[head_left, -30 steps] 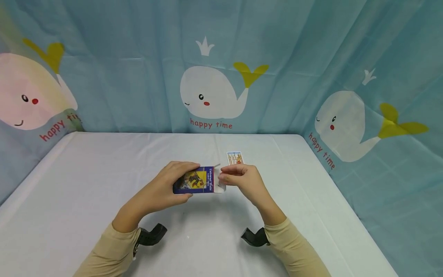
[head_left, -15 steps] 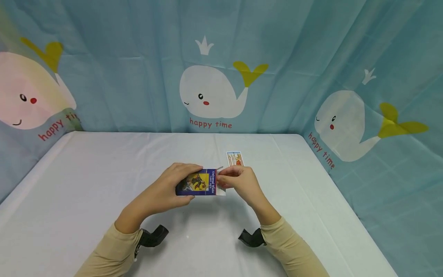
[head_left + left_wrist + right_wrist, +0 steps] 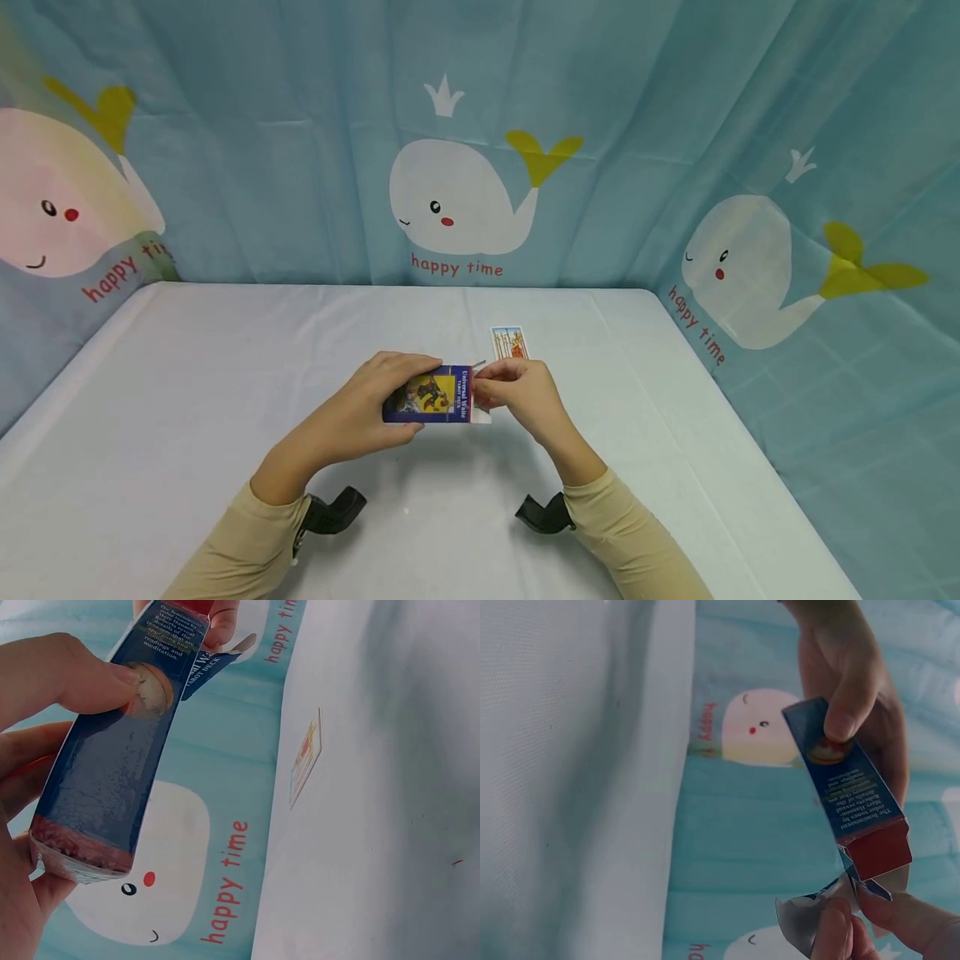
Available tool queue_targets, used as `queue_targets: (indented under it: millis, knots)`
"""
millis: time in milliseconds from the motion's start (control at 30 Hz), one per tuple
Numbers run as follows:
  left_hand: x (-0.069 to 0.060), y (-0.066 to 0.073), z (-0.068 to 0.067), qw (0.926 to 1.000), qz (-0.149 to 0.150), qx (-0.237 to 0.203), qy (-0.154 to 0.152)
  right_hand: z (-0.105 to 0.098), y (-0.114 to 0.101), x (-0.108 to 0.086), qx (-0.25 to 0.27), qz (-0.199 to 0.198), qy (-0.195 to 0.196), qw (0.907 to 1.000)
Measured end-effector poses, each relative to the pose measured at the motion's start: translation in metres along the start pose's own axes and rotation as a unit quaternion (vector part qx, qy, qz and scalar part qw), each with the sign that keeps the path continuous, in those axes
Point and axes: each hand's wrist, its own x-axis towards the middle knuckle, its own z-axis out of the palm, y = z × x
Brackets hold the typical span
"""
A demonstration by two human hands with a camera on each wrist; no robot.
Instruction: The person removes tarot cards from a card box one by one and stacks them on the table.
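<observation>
A blue tarot card box (image 3: pixel 431 393) with a yellow picture is held sideways above the table by my left hand (image 3: pixel 367 400). In the left wrist view the thumb presses the box's narrow printed side (image 3: pixel 112 780), with fingers around the back. Its right end is open, and a silvery lid flap (image 3: pixel 801 919) and a red side flap (image 3: pixel 883 851) stick out. At that open end my right hand (image 3: pixel 528 396) pinches with thumb and fingers; the exact part between the fingertips is partly hidden. Beyond the right hand, one picture card (image 3: pixel 510 342) lies on the table.
A white cloth covers the table (image 3: pixel 225 358). Behind it and along the sides hangs a blue curtain (image 3: pixel 300 167) printed with whales. Black wrist-camera mounts (image 3: pixel 333 510) jut inward from both sleeves, over the table.
The box has shifted slightly right and down in the left hand. My right fingers have moved closer in against its open end, covering more of the flap. The picture card stays put.
</observation>
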Motion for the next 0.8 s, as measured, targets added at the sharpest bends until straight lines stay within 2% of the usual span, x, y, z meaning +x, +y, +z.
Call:
queue_targets:
  millis: [500,800]
  knots:
    - [-0.001,0.000,-0.004,0.9999,-0.013,0.007,0.003,-0.007,-0.001,0.003,0.021,0.026,-0.019,0.9993]
    - [-0.001,0.000,-0.009,0.9998,-0.017,0.011,0.007,-0.018,-0.003,0.003,0.014,0.035,-0.005,0.9993]
